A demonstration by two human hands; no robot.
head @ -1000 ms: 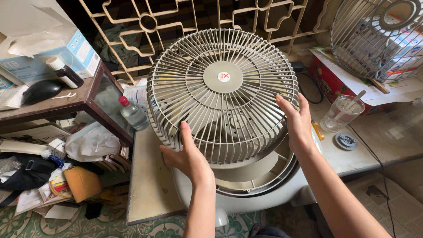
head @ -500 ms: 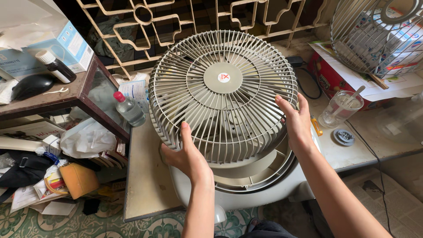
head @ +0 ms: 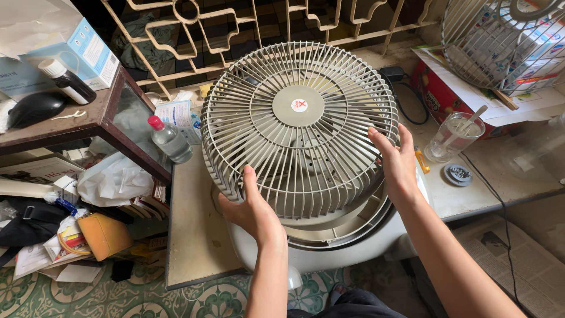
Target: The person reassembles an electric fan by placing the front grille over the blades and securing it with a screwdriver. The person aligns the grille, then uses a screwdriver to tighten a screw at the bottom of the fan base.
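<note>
Both hands grip the round grey fan grille — left hand on its near-left rim, right hand on its right rim — tilted above the fan body on the surface.

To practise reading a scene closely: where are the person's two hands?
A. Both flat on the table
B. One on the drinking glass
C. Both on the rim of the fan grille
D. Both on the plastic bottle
C: the left hand and right hand each grip an opposite side of the fan grille, lifted at a tilt above the fan body.
</note>
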